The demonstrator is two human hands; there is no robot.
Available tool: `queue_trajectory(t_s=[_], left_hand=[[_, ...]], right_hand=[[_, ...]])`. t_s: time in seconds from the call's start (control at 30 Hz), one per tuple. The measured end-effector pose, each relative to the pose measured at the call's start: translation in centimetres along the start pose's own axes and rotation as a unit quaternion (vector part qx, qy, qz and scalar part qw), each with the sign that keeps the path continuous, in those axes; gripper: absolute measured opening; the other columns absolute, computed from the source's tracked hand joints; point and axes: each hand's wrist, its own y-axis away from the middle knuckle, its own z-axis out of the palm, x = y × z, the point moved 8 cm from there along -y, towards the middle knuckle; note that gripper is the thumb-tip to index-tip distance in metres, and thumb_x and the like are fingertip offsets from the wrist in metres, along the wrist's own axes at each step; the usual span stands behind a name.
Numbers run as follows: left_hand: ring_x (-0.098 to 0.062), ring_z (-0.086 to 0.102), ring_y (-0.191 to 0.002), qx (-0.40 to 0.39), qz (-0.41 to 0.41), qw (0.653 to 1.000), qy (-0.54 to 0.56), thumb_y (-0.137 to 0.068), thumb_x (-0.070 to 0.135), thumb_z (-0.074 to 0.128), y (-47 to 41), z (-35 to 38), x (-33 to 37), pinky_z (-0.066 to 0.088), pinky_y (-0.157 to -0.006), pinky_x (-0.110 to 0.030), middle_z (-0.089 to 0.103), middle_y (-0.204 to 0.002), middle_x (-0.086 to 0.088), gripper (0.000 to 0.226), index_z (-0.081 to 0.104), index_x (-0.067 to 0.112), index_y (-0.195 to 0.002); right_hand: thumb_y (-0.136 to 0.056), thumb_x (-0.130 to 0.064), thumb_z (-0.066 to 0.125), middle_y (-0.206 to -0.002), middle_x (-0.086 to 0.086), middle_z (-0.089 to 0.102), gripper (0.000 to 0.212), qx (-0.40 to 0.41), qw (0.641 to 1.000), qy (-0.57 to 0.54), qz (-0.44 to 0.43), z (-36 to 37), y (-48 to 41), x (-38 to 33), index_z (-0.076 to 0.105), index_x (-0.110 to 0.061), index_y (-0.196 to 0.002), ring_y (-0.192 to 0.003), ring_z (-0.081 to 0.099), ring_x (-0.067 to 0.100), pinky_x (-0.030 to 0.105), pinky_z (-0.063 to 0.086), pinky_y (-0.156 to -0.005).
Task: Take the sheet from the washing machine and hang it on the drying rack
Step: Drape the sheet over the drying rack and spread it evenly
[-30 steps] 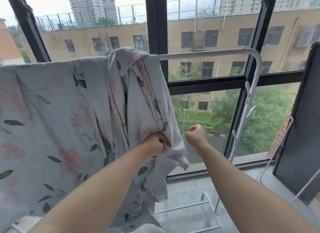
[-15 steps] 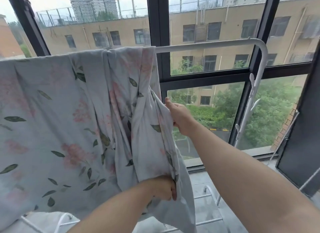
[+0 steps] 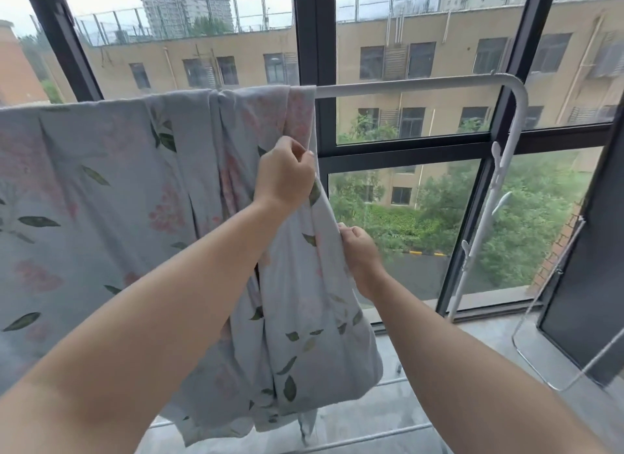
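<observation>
A pale blue sheet printed with pink flowers and green leaves hangs over the top bar of a white drying rack. Its right part is bunched in folds and hangs down toward the floor. My left hand grips the sheet's right edge a little below the bar. Lower down and to the right, my right hand pinches the same edge. The right stretch of the top bar is bare. No washing machine is in view.
Right behind the rack is a large window with dark frames. The rack's right upright carries small white hooks. A dark panel leans at the far right, with a thin metal frame at its foot. The rack's lower rails cross the grey floor.
My left hand rose from the sheet's lower part to just under the bar. My right hand dropped lower along the edge and now pinches it. The bunched folds have spread a little to the right.
</observation>
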Motion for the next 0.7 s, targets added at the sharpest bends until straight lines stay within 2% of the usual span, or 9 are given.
queue_trajectory(t_s=[0.1, 0.17, 0.23, 0.33, 0.43, 0.47, 0.53, 0.6, 0.7], left_hand=[[-0.019, 0.058, -0.089, 0.057, 0.097, 0.989, -0.097, -0.091, 0.032, 0.063, -1.0, -1.9, 2.2, 0.049, -0.079, -0.031, 0.062, -0.101, -0.002, 0.029, 0.056, 0.012, -0.111], [-0.021, 0.057, -0.089, 0.051, 0.11, 0.981, -0.155, -0.089, 0.042, 0.066, -1.9, -2.2, 2.6, 0.047, -0.076, -0.032, 0.06, -0.103, -0.003, 0.04, 0.053, 0.012, -0.112], [-0.026, 0.06, -0.091, 0.019, 0.098, 0.968, -0.228, -0.086, 0.052, 0.067, -2.6, -1.7, 2.3, 0.05, -0.073, -0.036, 0.061, -0.104, -0.006, 0.05, 0.052, 0.011, -0.111], [-0.035, 0.063, -0.097, 0.017, 0.099, 0.945, -0.312, -0.088, 0.046, 0.066, -2.9, -1.8, 2.3, 0.049, -0.07, -0.038, 0.058, -0.11, -0.012, 0.048, 0.049, 0.01, -0.114], [-0.04, 0.064, -0.098, 0.015, 0.121, 0.931, -0.343, -0.094, 0.023, 0.059, -3.3, -2.2, 2.6, 0.046, -0.068, -0.039, 0.061, -0.109, -0.016, 0.028, 0.046, 0.009, -0.113], [-0.041, 0.064, -0.098, 0.009, 0.123, 0.934, -0.335, -0.093, 0.014, 0.055, -3.6, -2.3, 2.6, 0.046, -0.068, -0.039, 0.063, -0.106, -0.017, 0.021, 0.045, 0.009, -0.112], [-0.041, 0.063, -0.094, -0.003, 0.119, 0.951, -0.286, -0.092, 0.004, 0.05, -4.3, -2.7, 2.6, 0.047, -0.068, -0.04, 0.063, -0.101, -0.017, 0.024, 0.043, 0.008, -0.115], [-0.037, 0.061, -0.091, 0.002, 0.111, 0.97, -0.216, -0.093, 0.006, 0.049, -5.1, -3.7, 2.7, 0.045, -0.069, -0.039, 0.06, -0.098, -0.014, 0.025, 0.042, 0.006, -0.118], [-0.028, 0.053, -0.087, 0.03, 0.139, 0.98, -0.141, -0.097, 0.012, 0.048, -5.6, -5.2, 4.0, 0.038, -0.07, -0.036, 0.051, -0.096, -0.006, 0.016, 0.044, 0.007, -0.112]], right_hand=[[-0.088, -0.023, 0.056, -0.072, 0.007, 0.056, 0.014, -0.04, 0.996, -0.081, 0.011, 0.5, 0.6, -1.1, 0.059, -0.013, -0.078, -0.062, 0.053, 0.02, 0.03, 0.041, -0.057], [-0.083, -0.007, 0.055, -0.057, 0.002, 0.047, 0.024, -0.05, 0.992, -0.12, 0.012, 0.6, 0.6, -2.4, 0.049, -0.015, -0.061, -0.05, 0.043, 0.018, 0.024, 0.033, -0.048], [-0.076, -0.001, 0.056, -0.057, 0.004, 0.04, 0.028, -0.07, 0.983, -0.172, 0.006, 1.1, 0.5, -4.0, 0.043, -0.017, -0.057, -0.05, 0.039, 0.02, 0.026, 0.03, -0.049], [-0.066, -0.011, 0.062, -0.067, 0.008, 0.05, 0.009, -0.118, 0.974, -0.193, 0.007, 2.3, 0.7, -6.2, 0.055, -0.014, -0.07, -0.057, 0.045, 0.025, 0.029, 0.034, -0.053], [-0.08, -0.03, 0.066, -0.086, 0.012, 0.067, 0.03, -0.152, 0.971, -0.18, 0.035, 3.2, 0.4, -7.3, 0.069, -0.005, -0.098, -0.067, 0.058, 0.027, 0.029, 0.045, -0.056], [-0.089, -0.037, 0.063, -0.088, 0.011, 0.068, 0.032, -0.149, 0.971, -0.179, 0.049, 3.3, 0.2, -7.6, 0.071, -0.007, -0.096, -0.069, 0.061, 0.026, 0.03, 0.048, -0.059], [-0.099, -0.049, 0.053, -0.086, 0.006, 0.071, 0.044, -0.131, 0.976, -0.161, 0.071, 3.3, -0.6, -7.9, 0.072, -0.012, -0.088, -0.067, 0.065, 0.022, 0.03, 0.052, -0.063], [-0.099, -0.055, 0.05, -0.091, 0.007, 0.072, 0.05, -0.132, 0.979, -0.141, 0.067, 3.8, -1.2, -8.8, 0.073, -0.011, -0.095, -0.071, 0.067, 0.022, 0.032, 0.055, -0.067], [-0.093, -0.06, 0.057, -0.105, 0.01, 0.073, 0.051, -0.142, 0.978, -0.143, 0.053, 4.8, -1.6, -10.5, 0.074, -0.013, -0.103, -0.089, 0.071, 0.029, 0.041, 0.059, -0.08]])
